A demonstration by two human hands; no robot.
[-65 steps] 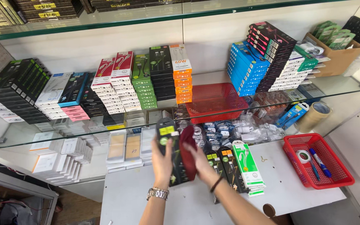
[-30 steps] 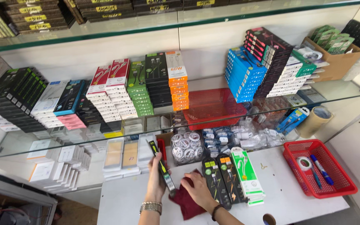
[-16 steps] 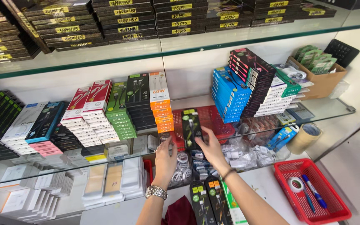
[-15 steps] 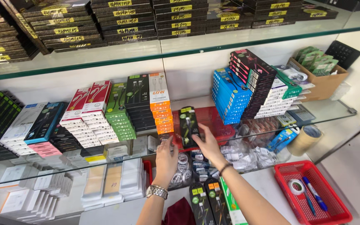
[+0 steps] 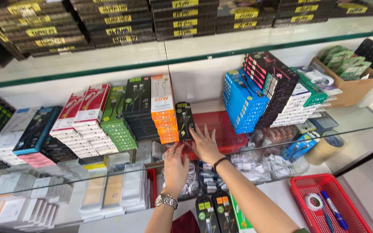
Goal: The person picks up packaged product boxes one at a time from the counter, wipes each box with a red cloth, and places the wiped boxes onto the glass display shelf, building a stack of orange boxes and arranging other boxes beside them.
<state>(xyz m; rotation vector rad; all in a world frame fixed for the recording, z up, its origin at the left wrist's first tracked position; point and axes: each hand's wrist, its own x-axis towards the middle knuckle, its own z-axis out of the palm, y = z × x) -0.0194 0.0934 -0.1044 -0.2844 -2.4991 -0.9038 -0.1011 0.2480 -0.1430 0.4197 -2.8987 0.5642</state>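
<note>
**Hands at the glass shelf, black cable box stood beside the orange stack**

Hands are both up at the middle glass shelf [image 5: 350,125] in my head view. My right hand [image 5: 204,144] lies flat with its fingers spread, the fingertips touching the lower edge of a slim black box [image 5: 184,121] that stands upright on the shelf. It is not clasped around the box; the palm is open and only the tips meet it. A dark band sits on that wrist.

The black box stands just beside the stack of orange boxes [image 5: 164,111], on their right, and touches or nearly touches the red plastic tray [image 5: 226,129] on its other side; I cannot tell which. My left hand [image 5: 175,169] is lower, at the front edge of the glass, fingers loosely curled upward and holding nothing that I can see. A metal wristwatch [image 5: 166,200] shows on that wrist.

Left of the orange stack run further stacks: black boxes [image 5: 138,110], green boxes [image 5: 116,118], then red-and-white boxes [image 5: 83,118]. Right of the tray stand blue boxes [image 5: 243,101] and a leaning pile of dark boxes with pink stripes [image 5: 269,86]. On the white counter below, a red basket [image 5: 344,221] holds a roll of tape and pens, and a larger brown tape roll [image 5: 324,149] stands near it.
</note>
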